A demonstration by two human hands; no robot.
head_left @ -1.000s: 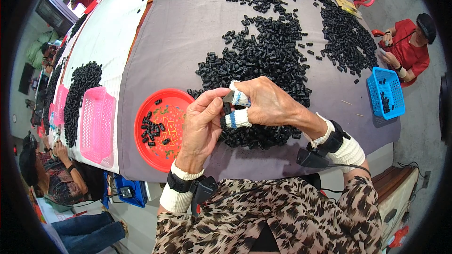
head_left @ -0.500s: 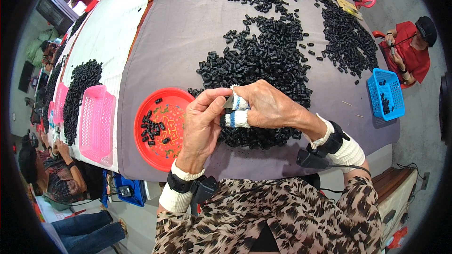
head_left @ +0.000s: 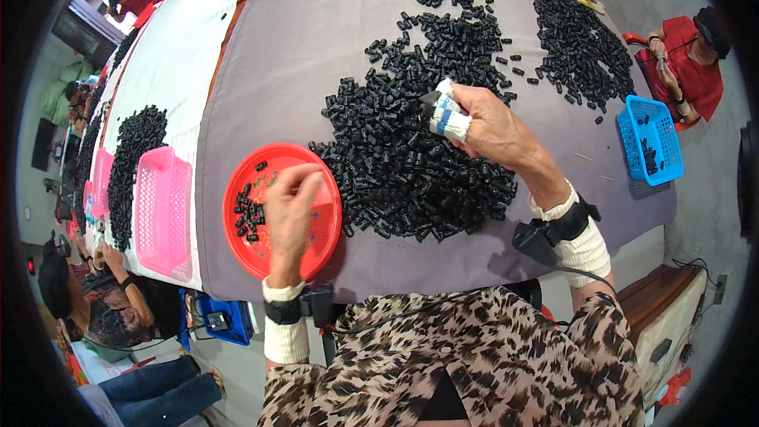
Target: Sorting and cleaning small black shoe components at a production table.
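My left hand (head_left: pixel 288 209) hangs over the red round plate (head_left: pixel 328 249), its fingers bent downward and somewhat blurred. Their tips are hidden, so whether it holds a piece cannot be told. Small black cylindrical pieces (head_left: pixel 250 217) lie in the plate beside that hand. My right hand (head_left: pixel 498 130) is above the large heap of black pieces (head_left: pixel 411 166), closed on a small dark blade (head_left: pixel 429 98). White wrapping with blue stripes (head_left: pixel 451 117) covers some fingers of the right hand. Both wrists carry white cuffs and black strapped devices.
To the left stand pink baskets (head_left: pixel 145 225) next to another black heap (head_left: pixel 142 138). A blue basket (head_left: pixel 674 160) with a few pieces is at the right table edge. More pieces (head_left: pixel 581 55) spread at the far right. Co-workers sit around the table. Cables run from my wrist devices.
My hands, together over the heap before, have come apart. The left moved down and left over the red plate; the right moved up and right with the blade.
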